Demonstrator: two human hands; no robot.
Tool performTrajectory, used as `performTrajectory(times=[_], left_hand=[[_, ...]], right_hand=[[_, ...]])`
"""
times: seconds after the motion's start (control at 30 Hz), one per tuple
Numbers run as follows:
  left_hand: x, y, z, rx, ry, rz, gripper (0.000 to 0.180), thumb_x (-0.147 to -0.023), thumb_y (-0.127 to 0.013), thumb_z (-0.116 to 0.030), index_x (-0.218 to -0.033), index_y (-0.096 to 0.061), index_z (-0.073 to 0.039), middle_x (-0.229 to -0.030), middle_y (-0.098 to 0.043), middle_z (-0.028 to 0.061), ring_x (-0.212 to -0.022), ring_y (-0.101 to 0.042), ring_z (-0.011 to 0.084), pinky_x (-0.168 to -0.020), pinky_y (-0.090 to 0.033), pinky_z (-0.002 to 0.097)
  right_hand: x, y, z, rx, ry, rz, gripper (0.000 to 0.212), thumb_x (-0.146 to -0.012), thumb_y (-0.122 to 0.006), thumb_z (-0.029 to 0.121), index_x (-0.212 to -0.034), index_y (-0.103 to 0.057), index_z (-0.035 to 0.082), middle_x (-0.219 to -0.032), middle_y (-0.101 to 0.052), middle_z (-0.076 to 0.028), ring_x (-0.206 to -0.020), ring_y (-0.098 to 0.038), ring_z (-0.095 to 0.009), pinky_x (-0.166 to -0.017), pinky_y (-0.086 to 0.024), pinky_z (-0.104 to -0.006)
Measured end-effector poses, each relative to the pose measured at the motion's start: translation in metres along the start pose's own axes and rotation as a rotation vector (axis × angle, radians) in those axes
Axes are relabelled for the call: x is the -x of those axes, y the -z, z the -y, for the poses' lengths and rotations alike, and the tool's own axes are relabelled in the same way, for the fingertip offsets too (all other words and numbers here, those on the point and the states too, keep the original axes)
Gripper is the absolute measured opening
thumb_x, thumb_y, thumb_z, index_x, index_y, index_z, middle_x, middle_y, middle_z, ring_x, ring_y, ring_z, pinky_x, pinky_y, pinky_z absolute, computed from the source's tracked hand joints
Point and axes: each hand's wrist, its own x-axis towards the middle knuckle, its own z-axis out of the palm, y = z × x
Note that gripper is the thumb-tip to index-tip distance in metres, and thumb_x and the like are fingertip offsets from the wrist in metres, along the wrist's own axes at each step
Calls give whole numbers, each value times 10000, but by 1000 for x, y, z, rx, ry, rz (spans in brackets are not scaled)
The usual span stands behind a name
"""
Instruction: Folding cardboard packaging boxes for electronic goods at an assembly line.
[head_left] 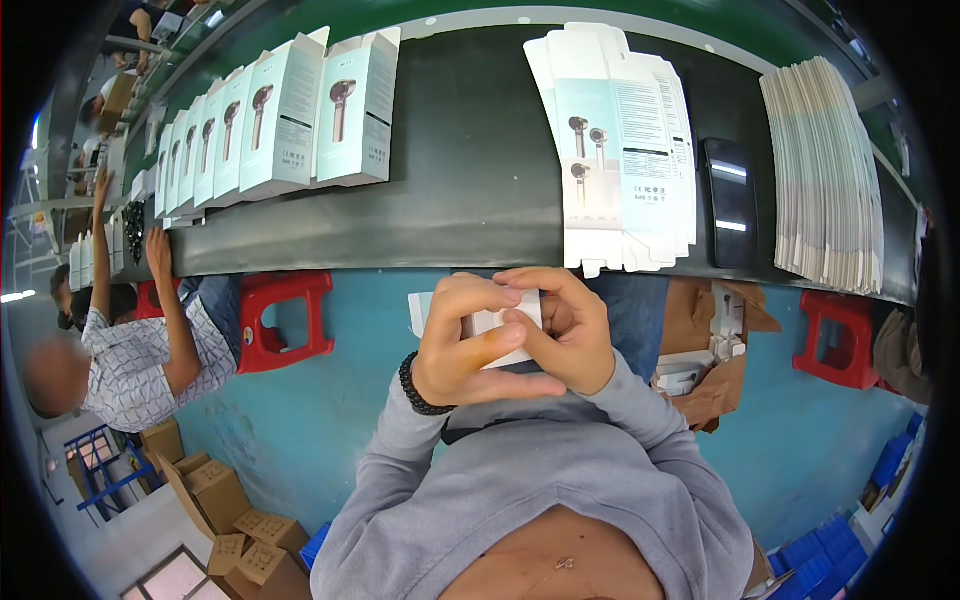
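Just in front of my chest, both hands are closed on a white carton (530,308). My left hand (455,345) wraps its left side, with the thumb laid across the near part. My right hand (572,335) grips the other side, its thumb pressing on the white face. A pale flap sticks out left of my left fingers; most of the carton is hidden. On the dark table (460,130) beyond, flat unfolded cartons (640,150) lie in a stack. Standing at the left are several folded cartons (355,110) with open tops.
A black phone (730,205) lies between the flat cartons and a long stack of cartons (825,170). Below the table are red stools (285,325) and an opened brown box (715,375). A person (165,345) sits at the left, arms reaching onto the table.
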Motion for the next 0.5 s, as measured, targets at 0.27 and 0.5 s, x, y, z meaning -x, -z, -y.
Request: performTrajectory(times=[0.27, 0.5], left_hand=[[5, 7, -6, -84, 35, -36, 996, -413, -844, -482, -1249, -390, -187, -1110, -428, 122, -883, -494, 239, -732, -451, 352], [-21, 68, -31, -77, 289, 189, 774, -553, -823, -313, -1206, -479, -81, -1223, -438, 261, -1063, -493, 371, -858, -415, 414]], right_hand=[[-1, 1, -4, -57, -67, -13, 521, -806, -624, 59, -1262, -375, 17, -1168, -512, -107, -883, -594, -107, -658, -483, -216], [-13, -1, 12, 607, -36, 398, 865, -651, -765, 235, -1354, -293, 58, -1113, -511, -165, -667, -577, -232, -608, -479, -290]])
